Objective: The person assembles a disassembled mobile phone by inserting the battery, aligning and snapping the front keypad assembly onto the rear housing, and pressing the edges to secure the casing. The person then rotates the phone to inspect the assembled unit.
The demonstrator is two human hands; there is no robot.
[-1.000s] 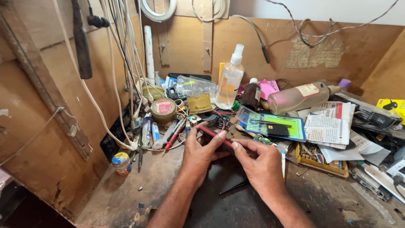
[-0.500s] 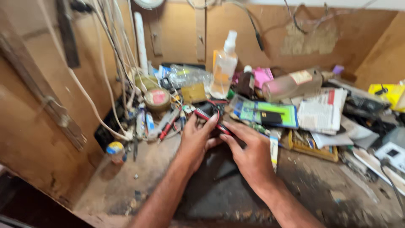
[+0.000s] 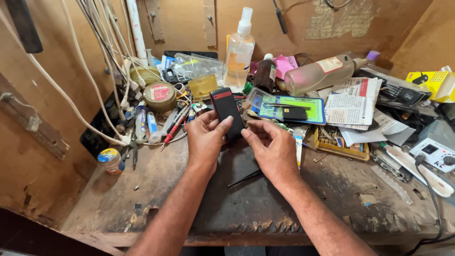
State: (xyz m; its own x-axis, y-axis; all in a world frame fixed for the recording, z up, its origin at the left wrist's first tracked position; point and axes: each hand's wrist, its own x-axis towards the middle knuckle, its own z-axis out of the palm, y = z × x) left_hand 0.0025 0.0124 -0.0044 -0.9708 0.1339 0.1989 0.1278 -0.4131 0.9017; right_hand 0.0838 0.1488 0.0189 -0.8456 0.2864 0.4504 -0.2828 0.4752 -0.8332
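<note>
Both hands hold a small black phone with a red edge [image 3: 226,111] upright above the worn wooden workbench [image 3: 156,199]. My left hand [image 3: 206,140] grips its lower left side, thumb across the front. My right hand [image 3: 271,147] pinches its lower right corner with fingertips. A thin black tool [image 3: 244,178] lies on the dark mat [image 3: 237,194] under my hands.
Clutter lines the back: a clear spray bottle [image 3: 239,50], a round tin [image 3: 160,96], a blue-green blister pack [image 3: 291,108], folded newspaper [image 3: 353,102], a lying bottle [image 3: 322,73], pens and screwdrivers [image 3: 170,125]. White cables [image 3: 95,71] hang at left. A small jar [image 3: 112,161] stands at left, a soldering station [image 3: 433,154] at right.
The phone has been lifted from low between my hands to an upright tilt. The camera has moved closer to the bench.
</note>
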